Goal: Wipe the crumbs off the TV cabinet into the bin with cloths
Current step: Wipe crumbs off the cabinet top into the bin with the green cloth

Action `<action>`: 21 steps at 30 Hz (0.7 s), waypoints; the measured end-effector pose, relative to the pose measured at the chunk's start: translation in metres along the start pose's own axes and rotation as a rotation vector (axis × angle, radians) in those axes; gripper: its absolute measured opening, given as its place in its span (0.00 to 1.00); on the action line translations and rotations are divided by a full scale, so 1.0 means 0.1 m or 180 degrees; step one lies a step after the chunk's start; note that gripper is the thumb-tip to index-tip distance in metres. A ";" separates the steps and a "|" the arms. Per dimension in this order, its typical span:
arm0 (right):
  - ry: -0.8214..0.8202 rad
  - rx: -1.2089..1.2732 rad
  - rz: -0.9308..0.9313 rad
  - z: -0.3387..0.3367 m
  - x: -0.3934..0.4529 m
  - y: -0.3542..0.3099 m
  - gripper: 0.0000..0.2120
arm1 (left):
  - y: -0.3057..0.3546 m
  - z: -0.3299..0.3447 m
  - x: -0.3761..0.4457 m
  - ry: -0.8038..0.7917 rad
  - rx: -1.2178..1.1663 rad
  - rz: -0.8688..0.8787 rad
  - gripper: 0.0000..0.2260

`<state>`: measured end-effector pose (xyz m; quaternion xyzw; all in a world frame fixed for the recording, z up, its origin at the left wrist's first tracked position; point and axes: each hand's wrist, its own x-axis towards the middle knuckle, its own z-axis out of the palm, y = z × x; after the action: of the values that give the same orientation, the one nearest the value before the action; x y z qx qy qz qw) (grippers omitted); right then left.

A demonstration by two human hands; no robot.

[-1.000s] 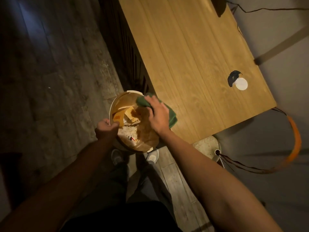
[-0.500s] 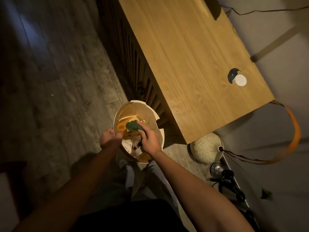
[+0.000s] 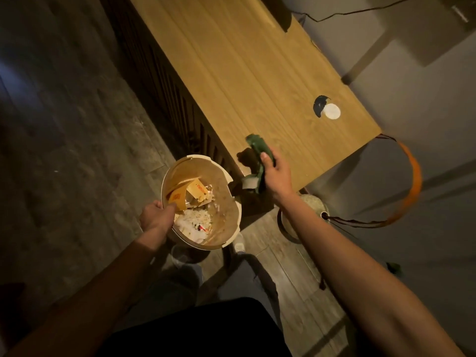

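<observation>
I've got the bin point(image 3: 201, 207) held by its near-left rim, left hand point(image 3: 157, 217) with fingers curled over the edge, thumb side inside. Bin sits off the cabinet point(image 3: 257, 73), just below and beside its near front corner. Right hand point(image 3: 277, 176) is over that same corner, fingers clamped round the green cloth point(image 3: 260, 153), which hangs bunched, one end up over the cabinet top, other end drooping past the edge toward the bin.

Step, as I judge it: going back to the top for another pass. To do it well I'd spread the cloth flat, press lightly, drag toward the bin corner in one stroke, and tuck the bin rim tight under the edge so nothing drops to the floor. Can't see any crumbs on the top from here; too dim and blurred.

Bin holds cardboard scraps and pale crumbs or paper bits.

Cabinet top: light wood grain, a cable hole with a white round cap point(image 3: 332, 112) beside it, toward the far right of the cabinet. A cable point(image 3: 347, 12) runs off the far end. Right of the cabinet, pale wall, an orange strap point(image 3: 414, 176) looping down. Left of the cabinet, dark plank floor point(image 3: 64, 150).
</observation>
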<state>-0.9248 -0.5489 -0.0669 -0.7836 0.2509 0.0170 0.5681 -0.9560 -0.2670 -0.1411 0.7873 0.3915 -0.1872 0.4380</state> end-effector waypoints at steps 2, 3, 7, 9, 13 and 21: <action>0.0213 -0.0054 0.0080 -0.35 0.20 0.02 0.19 | 0.04 0.02 0.00 0.0037 -0.0038 0.0001 0.08; 0.0322 -0.0091 0.0083 -0.53 0.31 0.04 0.19 | 0.04 0.03 0.01 0.0044 -0.0069 0.0001 0.08; 0.0772 -0.0400 0.0056 -1.26 0.88 0.16 0.20 | 0.02 0.10 0.02 -0.0011 -0.0227 -0.0052 0.09; 0.0990 -0.0624 0.0078 -1.61 1.14 0.24 0.20 | 0.02 0.16 0.00 0.0089 -0.0263 -0.0077 0.11; 0.1065 -0.1195 0.0144 -2.16 1.62 0.42 0.20 | 0.01 0.25 -0.09 0.0274 -0.0366 -0.0160 0.09; 0.1270 -0.1602 0.0323 -2.62 2.33 0.74 0.22 | -0.01 0.29 -0.13 0.0280 -0.0748 -0.0342 0.11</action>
<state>-0.8197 -0.8886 -0.1119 -0.8739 0.3839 -0.0470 0.2945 -0.9636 -0.2969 -0.1492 0.7159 0.4711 -0.1285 0.4990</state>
